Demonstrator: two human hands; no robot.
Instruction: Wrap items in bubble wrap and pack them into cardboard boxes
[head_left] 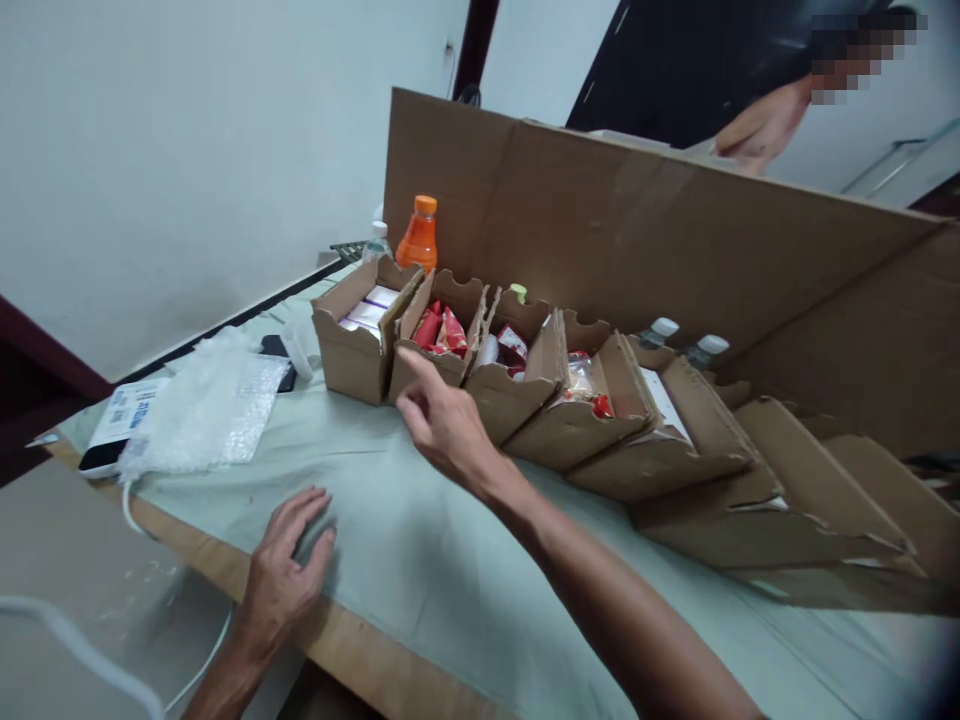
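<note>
My right hand (442,415) reaches over the cloth with its index finger stretched out and the other fingers curled, holding nothing. Its fingertip is at the front of a cardboard box with red packets (442,330). Left of that stands a cardboard box (352,355) holding white cartons (371,312). To the right, another box (510,395) has dark red and white packs in it, and one beyond (592,430) holds a clear packet (580,378). My left hand (289,555) hovers by the table's front edge, empty, thumb and fingers apart.
Bubble wrap (210,400) lies at the left on a white package with blue print (124,415), near a dark phone-like object (279,350). Behind the boxes stand an orange bottle (418,235) and a tall cardboard panel (600,210). Another person's arm (765,125) shows beyond it.
</note>
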